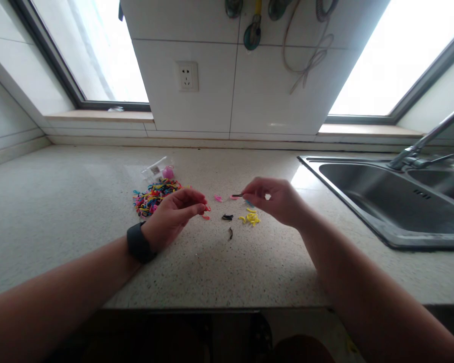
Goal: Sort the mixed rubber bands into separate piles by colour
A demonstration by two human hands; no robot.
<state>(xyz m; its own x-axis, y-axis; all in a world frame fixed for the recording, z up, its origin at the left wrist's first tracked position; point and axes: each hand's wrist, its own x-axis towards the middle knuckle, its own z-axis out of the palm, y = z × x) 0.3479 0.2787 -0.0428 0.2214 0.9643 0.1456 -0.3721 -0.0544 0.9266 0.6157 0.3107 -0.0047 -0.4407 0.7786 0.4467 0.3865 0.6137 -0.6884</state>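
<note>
On the speckled countertop (79, 201) lies a heap of small coloured elastic bands (153, 195). My left hand (172, 216) hovers just right of the heap, palm up, fingers curled together at the tips over red bands (206, 213). My right hand (278, 200) pinches a small black band (236, 195) between thumb and forefinger above the counter. Under and between the hands lie sorted little groups: yellow bands (251, 218), two black bands (227, 217), pink bands (218, 198). A black watch sits on my left wrist.
A clear plastic bag with a pink item (159, 171) lies behind the heap. A steel sink (397, 201) with a tap (423, 143) fills the right side. A wall socket (187, 76) and hanging utensils are on the tiled wall.
</note>
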